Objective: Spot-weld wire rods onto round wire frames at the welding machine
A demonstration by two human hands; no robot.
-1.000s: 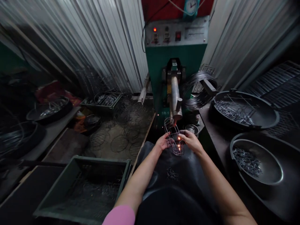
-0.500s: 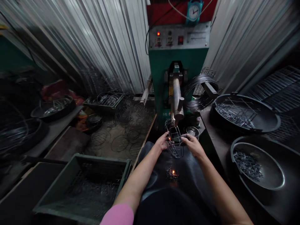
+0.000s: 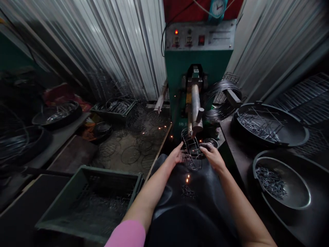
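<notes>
A small wire basket (image 3: 193, 151), a rounded cage of bent and crossed wires, is held beneath the electrode tip of a spot welder (image 3: 196, 116). My left hand (image 3: 177, 154) grips its left side, fingers closed on the wires and partly hidden behind them. At the opposite side, my right hand (image 3: 212, 155) pinches the basket's edge between thumb and fingers. Orange sparks (image 3: 187, 178) fly around the basket and above my lap. On the dark apron (image 3: 205, 192) over my lap rests a little heap of short wire pieces (image 3: 188, 191).
To the right, a large pan (image 3: 305, 133) and a metal bowl (image 3: 305, 202) contain wire pieces. A wire coil (image 3: 218, 113) hangs beside the welder. A green crate (image 3: 61, 202) stands at left, with wire rings (image 3: 130, 155) on the floor beyond it.
Sparks have scattered leftward and around the basket. The glow on the lap heap has gone, with two bright sparks above it now. Both hands stay at the basket; the view has shifted slightly.
</notes>
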